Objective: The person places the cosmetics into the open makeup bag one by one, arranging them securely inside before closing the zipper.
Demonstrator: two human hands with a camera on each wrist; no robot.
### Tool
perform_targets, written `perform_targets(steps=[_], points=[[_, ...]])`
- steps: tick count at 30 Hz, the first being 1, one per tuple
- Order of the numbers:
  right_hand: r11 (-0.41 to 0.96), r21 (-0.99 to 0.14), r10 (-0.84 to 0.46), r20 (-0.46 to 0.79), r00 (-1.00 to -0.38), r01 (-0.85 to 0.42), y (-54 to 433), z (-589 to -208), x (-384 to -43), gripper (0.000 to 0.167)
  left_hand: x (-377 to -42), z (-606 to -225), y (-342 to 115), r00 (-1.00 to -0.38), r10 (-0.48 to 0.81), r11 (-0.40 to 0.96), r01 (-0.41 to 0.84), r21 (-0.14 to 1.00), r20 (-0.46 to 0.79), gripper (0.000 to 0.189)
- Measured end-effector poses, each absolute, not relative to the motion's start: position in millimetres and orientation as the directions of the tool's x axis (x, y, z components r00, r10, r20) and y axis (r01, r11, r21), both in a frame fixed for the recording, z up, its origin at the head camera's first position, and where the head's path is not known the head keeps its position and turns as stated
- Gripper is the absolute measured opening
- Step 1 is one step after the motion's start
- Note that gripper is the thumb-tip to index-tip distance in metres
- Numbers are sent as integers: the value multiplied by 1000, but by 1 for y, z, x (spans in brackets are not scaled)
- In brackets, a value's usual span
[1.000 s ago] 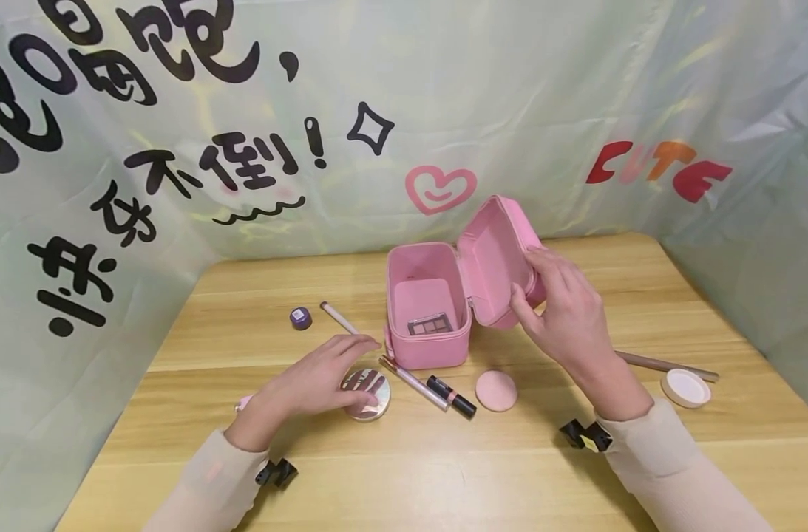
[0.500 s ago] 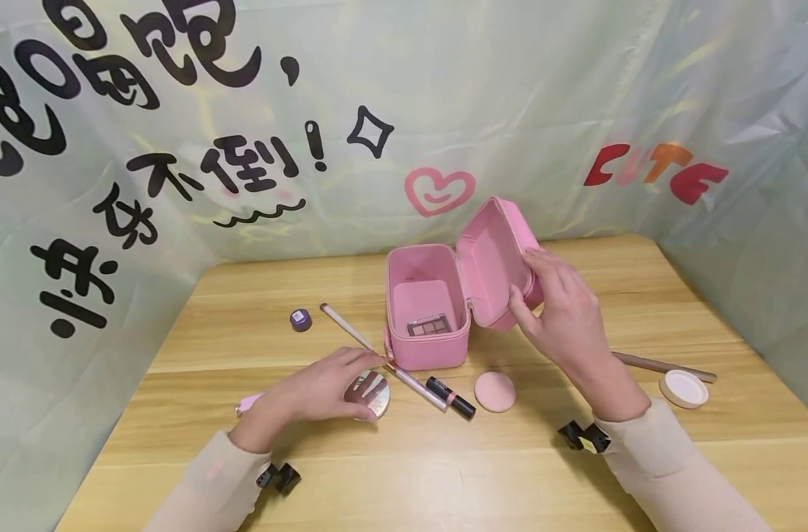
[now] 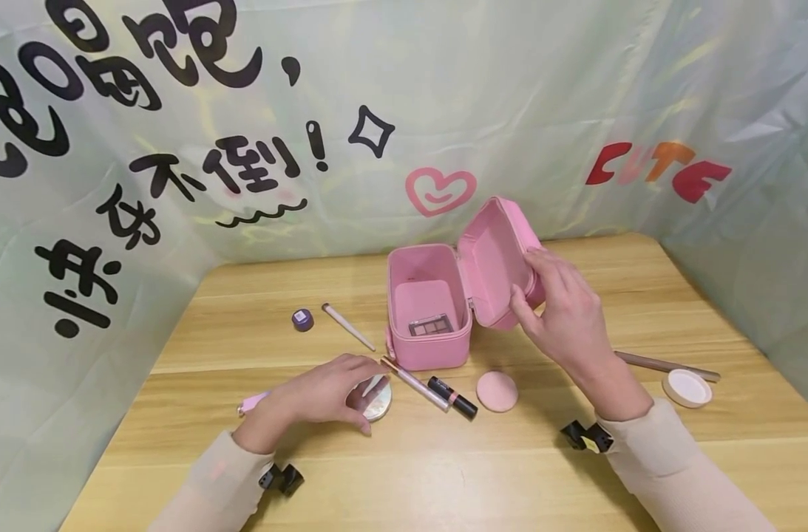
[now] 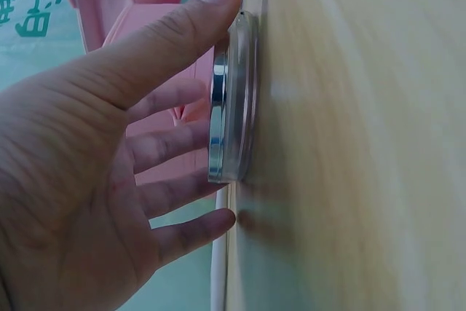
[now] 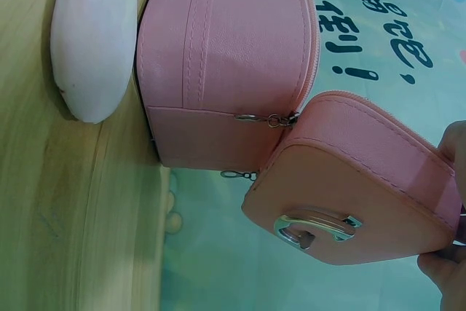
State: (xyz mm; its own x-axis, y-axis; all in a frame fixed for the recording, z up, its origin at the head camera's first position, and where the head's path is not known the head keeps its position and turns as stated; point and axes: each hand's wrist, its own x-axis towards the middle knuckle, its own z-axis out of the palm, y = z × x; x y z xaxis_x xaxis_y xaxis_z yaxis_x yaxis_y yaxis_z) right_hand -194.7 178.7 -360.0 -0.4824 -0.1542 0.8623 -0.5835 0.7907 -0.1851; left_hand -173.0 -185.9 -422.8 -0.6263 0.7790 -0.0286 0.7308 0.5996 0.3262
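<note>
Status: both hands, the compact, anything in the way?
Left hand spread around round compact, firm hold unclear. Right hand grips open lid of pink case. Compact outside case; silvery stick between them, possibly in the way.

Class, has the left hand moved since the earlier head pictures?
Yes: judged against the pink box, the left hand has shifted slightly down the picture.

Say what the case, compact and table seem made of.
The case: probably faux leather, judging by its stitched seams and soft sheen.
The compact: mirror-bright rim, metal or chromed plastic, beside a see-through layer, likely plastic.
The table: wood or wood-look laminate, satin; pale grain and a glossy highlight show.
</note>
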Motion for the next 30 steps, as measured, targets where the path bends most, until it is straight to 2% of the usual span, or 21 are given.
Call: perform_targets(steps=[11, 16, 21, 30], points=[[795, -176, -156, 866, -476, -581, 180, -361, -195, 48, -172, -418, -189, -650, 749, 650, 686, 327, -126, 90], [792, -178, -156, 867, -474, -584, 180, -361, -195, 48, -172, -418, -189, -640, 761, 641, 711, 290, -112, 84], [790, -187, -151, 864, -481, -584, 180, -363, -196, 48, -172, -417, -189, -646, 757, 640, 701, 314, -98, 80], [788, -182, -152, 868, -473, -588, 179, -361, -196, 48, -175, -415, -192, -651, 759, 619, 716, 323, -11, 84]])
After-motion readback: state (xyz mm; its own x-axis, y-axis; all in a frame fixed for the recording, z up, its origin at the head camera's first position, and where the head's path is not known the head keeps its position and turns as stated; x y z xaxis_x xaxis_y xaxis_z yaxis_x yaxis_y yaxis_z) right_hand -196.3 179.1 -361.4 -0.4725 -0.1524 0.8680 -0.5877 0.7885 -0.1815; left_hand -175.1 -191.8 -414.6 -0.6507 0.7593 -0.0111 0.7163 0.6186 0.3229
